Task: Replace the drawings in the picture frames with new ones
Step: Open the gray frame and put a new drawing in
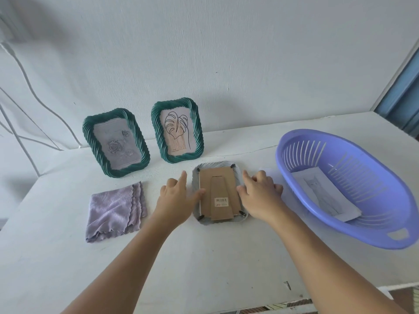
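On the worktop (pixel 204 257) I count three picture frames: two green ones upright near the back edge, the rose frame (pixel 116 142) left of the leaf frame (pixel 177 130), and one face-down frame (pixel 219 191) mid-table, cardboard back up. Its barcode sticker (pixel 221 201) carries print too small to read. My left hand (pixel 175 197) lies at its left edge, fingers straight, thumb touching the backing; my right hand (pixel 258 192) rests at its right edge, fingers loosely bent, gripping nothing. One folded purple cloth (pixel 115 211) lies left. One blue basket (pixel 347 189) at the right edge holds one cat drawing (pixel 324 196).
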The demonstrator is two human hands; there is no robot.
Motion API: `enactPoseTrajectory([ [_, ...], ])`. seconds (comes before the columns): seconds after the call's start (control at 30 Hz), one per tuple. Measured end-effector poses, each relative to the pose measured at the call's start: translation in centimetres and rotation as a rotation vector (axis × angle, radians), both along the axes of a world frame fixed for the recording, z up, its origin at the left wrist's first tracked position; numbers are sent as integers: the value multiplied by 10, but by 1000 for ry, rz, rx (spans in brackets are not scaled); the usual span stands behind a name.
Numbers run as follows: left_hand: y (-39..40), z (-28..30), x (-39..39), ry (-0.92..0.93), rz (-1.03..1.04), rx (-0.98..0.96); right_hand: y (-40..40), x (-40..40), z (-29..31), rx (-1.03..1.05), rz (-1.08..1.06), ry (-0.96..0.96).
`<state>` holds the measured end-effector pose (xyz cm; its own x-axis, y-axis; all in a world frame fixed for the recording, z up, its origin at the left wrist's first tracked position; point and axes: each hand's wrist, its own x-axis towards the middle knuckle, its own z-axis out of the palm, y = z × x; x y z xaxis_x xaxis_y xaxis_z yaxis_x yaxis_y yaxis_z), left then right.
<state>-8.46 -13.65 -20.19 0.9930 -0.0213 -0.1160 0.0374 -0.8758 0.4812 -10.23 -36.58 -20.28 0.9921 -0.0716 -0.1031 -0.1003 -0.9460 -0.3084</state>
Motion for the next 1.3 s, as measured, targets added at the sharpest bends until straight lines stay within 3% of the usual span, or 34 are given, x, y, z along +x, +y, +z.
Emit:
enactPoseTrajectory([
  [0.17,-4,0,2,49,-45,-5,10,1,-4,47,23,-1],
  [0.27,2,-6,4,49,10,-195,12,2,-2,110,45,-62],
  [0.43,4,-5,-1,-83,98,-690,21,-1,10,636,76,-91],
  [0.63,7,9,-2,-104,93,-851,30,1,14,857,74,-137],
  [0.8,18,13,1,-90,28,-852,34,-1,11,940,106,-112],
  [0.9,16,24,0,-135,37,-707,38,0,14,955,109,-161],
  [1.07,13,47,2,-265,102,-455,50,7,28,883,34,-343],
  [1.3,-10,96,-9,-314,113,-388,63,1,51,734,180,-612],
])
